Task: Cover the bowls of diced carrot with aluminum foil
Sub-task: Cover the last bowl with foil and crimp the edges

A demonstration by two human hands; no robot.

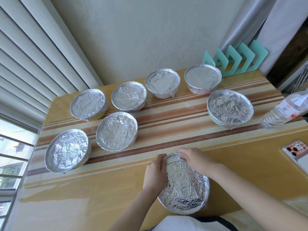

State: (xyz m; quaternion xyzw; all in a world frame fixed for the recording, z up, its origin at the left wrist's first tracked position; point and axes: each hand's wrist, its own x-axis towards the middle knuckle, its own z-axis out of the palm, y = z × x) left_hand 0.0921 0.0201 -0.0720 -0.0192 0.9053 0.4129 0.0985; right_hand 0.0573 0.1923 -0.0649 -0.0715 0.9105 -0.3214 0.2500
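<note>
Bowl (185, 187) between left hand (154, 170), right hand (194, 158)

A back row of four foil-covered bowls (162, 83) walls off the far side of the table (83, 197), with two more bowls (116, 130) crowding the front left and a lone bowl (230, 109) at right. Between them the striped centre strip (171, 120) lies open. A water bottle (283, 110) and a phone (298, 155) (both at the right edge) narrow that side. Bare tabletop spreads left of the near bowl (185, 185); a teal rack (233, 62) fills the back right corner.
</note>
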